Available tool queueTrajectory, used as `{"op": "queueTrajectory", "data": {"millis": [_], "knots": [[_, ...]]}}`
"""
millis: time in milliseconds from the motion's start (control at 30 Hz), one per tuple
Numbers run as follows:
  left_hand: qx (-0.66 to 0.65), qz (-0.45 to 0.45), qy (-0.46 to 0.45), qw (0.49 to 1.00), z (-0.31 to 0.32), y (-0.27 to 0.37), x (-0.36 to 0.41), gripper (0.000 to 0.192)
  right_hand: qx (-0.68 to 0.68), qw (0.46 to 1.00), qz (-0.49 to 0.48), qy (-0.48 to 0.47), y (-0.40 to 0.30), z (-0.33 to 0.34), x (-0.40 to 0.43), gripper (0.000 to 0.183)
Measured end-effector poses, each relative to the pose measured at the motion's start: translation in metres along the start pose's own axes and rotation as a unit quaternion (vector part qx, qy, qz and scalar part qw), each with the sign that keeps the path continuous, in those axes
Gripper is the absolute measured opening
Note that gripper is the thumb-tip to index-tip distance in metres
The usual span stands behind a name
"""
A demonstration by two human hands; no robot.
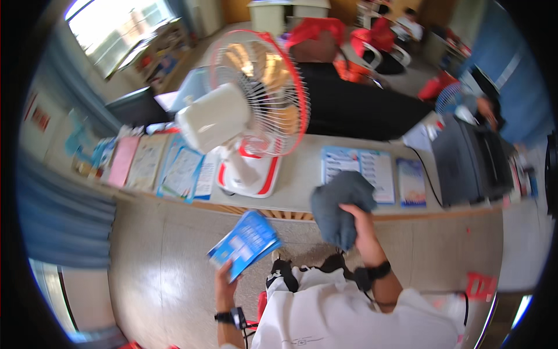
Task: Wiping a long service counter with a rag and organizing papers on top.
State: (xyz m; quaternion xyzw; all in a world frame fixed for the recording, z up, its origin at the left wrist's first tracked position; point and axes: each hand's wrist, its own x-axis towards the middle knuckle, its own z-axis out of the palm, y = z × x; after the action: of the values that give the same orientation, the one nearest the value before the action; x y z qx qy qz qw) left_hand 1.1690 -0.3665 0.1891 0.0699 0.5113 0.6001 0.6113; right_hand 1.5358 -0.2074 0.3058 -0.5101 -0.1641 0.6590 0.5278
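Observation:
My left hand (226, 280) grips the lower corner of some blue booklets (247, 241), fanned slightly apart and held over the floor in front of the desk. Bunched in my right hand (361, 222) is a grey-blue cloth (342, 203), which hangs over the desk's front edge. Behind the cloth lies a blue-and-white printed sheet (378, 174), partly covered by it in this view. A smaller blue leaflet (411, 182) rests to the right of that sheet.
A white-and-red electric fan (248, 174) stands on the desk (296, 174). Papers and folders (146, 161) lie to its left. A dark grey machine, perhaps a printer (462, 161), sits at the right end with a cable beside it. People (407, 28) are at the back.

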Motion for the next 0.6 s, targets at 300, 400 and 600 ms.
{"op": "queueTrajectory", "data": {"millis": [300, 400, 600], "knots": [[0.008, 0.076, 0.069, 0.995, -0.097, 0.049, -0.005, 0.029, -0.620, 0.711, -0.318, 0.090, 0.143, 0.074, 0.107, 0.064], [0.016, 0.086, 0.070, 0.994, -0.098, 0.052, -0.006, 0.030, -0.665, 0.675, -0.310, 0.079, 0.142, 0.080, 0.114, 0.061], [0.015, 0.065, 0.081, 0.995, -0.084, 0.059, -0.014, 0.031, -0.695, 0.600, -0.351, 0.185, 0.120, 0.108, 0.207, 0.043]]}}
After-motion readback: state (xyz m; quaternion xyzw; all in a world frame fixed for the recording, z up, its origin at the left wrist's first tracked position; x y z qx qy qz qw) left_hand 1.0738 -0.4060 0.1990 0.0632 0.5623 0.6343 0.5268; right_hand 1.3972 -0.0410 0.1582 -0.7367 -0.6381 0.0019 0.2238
